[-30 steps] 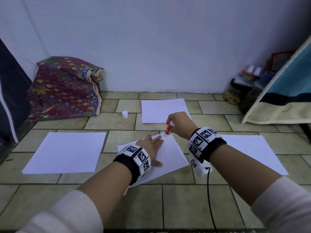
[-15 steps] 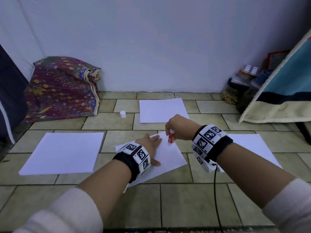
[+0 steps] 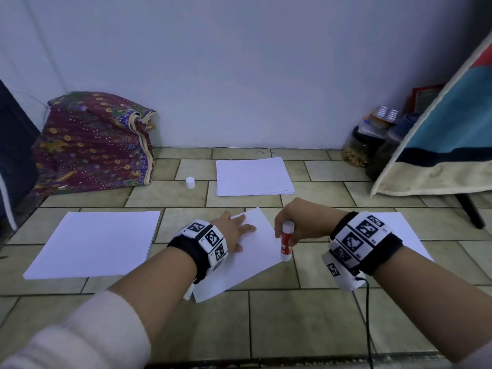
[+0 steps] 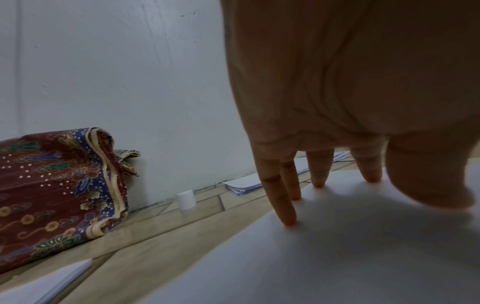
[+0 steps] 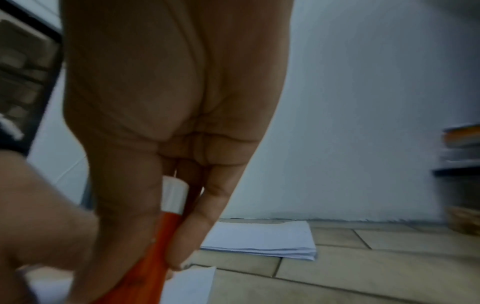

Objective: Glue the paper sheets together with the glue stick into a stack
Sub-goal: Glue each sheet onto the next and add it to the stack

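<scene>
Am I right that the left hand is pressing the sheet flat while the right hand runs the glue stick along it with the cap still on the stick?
Not quite: the cap is off, standing on the floor tiles far from the hands, as the head view shows. The rest holds: the left hand presses the sheet flat with straight fingers, and the right hand holds the glue stick at the sheet's right edge.

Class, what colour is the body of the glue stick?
Red, with white ends; the glue stick shows best in the head view.

Bare tiled floor (image 3: 170, 198) lies between paper stacks; only a white cap (image 3: 190, 182) stands there.
</scene>
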